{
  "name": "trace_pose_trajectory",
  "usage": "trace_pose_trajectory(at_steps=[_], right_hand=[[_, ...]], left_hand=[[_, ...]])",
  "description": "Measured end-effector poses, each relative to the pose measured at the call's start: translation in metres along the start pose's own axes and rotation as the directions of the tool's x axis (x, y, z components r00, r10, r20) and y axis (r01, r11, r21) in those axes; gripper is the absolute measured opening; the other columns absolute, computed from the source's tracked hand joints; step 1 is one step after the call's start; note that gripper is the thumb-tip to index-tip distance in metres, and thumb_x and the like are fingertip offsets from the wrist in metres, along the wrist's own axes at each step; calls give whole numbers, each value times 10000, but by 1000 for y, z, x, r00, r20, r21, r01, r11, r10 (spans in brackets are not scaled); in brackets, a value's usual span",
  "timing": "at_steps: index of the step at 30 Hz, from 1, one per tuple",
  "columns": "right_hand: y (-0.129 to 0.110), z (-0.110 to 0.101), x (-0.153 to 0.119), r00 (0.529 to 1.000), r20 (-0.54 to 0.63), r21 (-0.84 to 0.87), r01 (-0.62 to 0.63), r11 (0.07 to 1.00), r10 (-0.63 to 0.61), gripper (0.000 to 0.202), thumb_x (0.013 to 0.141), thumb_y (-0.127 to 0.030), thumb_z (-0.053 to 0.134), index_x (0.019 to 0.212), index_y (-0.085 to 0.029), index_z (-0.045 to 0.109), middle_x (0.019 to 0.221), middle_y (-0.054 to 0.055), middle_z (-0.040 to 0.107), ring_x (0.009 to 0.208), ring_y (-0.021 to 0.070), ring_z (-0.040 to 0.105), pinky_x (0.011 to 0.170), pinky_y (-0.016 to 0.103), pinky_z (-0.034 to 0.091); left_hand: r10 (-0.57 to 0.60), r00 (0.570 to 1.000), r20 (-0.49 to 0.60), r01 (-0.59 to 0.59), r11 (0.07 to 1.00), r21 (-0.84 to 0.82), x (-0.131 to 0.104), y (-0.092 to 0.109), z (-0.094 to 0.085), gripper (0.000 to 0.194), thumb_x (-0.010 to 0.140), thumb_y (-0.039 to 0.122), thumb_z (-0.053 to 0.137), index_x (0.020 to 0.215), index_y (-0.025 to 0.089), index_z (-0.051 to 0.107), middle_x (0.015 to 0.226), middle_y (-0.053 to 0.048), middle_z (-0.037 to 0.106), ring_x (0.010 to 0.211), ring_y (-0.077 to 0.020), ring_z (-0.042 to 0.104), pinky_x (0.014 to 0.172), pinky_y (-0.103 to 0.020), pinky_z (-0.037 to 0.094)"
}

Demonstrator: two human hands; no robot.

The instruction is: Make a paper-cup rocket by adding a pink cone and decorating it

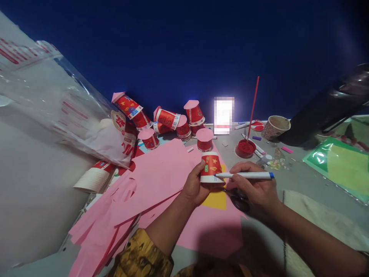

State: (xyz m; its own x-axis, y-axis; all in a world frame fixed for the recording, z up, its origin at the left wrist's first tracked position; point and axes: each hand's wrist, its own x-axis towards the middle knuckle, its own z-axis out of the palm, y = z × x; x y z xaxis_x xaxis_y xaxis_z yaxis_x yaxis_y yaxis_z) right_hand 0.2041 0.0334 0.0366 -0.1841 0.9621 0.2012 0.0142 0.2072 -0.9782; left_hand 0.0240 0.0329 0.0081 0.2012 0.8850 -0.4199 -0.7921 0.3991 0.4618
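Observation:
My left hand (196, 187) holds a red paper cup (211, 165) upside down, its white rim facing down, with fingers around its left side and underneath. In my right hand (255, 186) is a white marker (249, 175) with a blue end. The marker's tip touches the white band near the cup's rim, where small blue marks show. Below the hands lie black-handled scissors (240, 202) and a yellow paper piece (216, 201) on pink paper sheets (161, 169).
Several red cups with pink paper tops (204, 139) stand or lean behind. A small red pot (245, 149) holds a thin red stick. Stacked cups (96, 177) and a plastic bag (83, 111) are left; a patterned cup (276, 128), dark bottle (323, 109) and cloth (319, 231) are right.

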Motion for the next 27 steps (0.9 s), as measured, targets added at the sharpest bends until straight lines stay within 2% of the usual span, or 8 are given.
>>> trace_pose_trajectory(at_steps=[2,7,12,20,27], right_hand=[[-1,1,0,1000,-18,2,-7,1000,7,171,907,-376,750,859,-213,735,769,40,733,579,166,667,510,252,539],[1,-1,-2,997,71,28,-39,999,37,214,931,-409,722,860,-207,722,684,36,724,555,178,658,513,267,533],[2,-3,-2,996,76,9,-39,999,38,234,925,-433,724,872,-205,728,686,37,738,553,179,657,523,272,539],[-2,1,-2,1000,17,-35,-10,999,11,166,907,-372,744,873,-210,739,735,45,750,597,192,707,550,272,567],[-4,2,-1,999,-24,-18,-22,1000,21,174,904,-381,751,876,-211,733,704,30,737,544,177,690,484,250,531]], left_hand=[[-3,1000,-1,3,1000,-3,0,0,0,387,944,413,674,1136,79,706,972,-139,788,825,-258,757,817,-428,630],[-5,1000,13,5,1000,-13,-1,2,2,397,952,443,662,1115,84,706,932,-129,776,822,-253,750,759,-385,623],[-6,1000,26,7,1000,-8,-2,2,3,413,952,457,655,1111,79,703,914,-131,767,799,-259,747,728,-386,621],[34,999,9,-34,999,-8,-2,0,2,352,953,394,650,1104,83,715,949,-138,784,828,-255,751,771,-386,622],[37,999,8,-37,999,-17,-3,1,6,377,944,376,652,1146,64,713,995,-160,790,868,-264,750,810,-396,610]])
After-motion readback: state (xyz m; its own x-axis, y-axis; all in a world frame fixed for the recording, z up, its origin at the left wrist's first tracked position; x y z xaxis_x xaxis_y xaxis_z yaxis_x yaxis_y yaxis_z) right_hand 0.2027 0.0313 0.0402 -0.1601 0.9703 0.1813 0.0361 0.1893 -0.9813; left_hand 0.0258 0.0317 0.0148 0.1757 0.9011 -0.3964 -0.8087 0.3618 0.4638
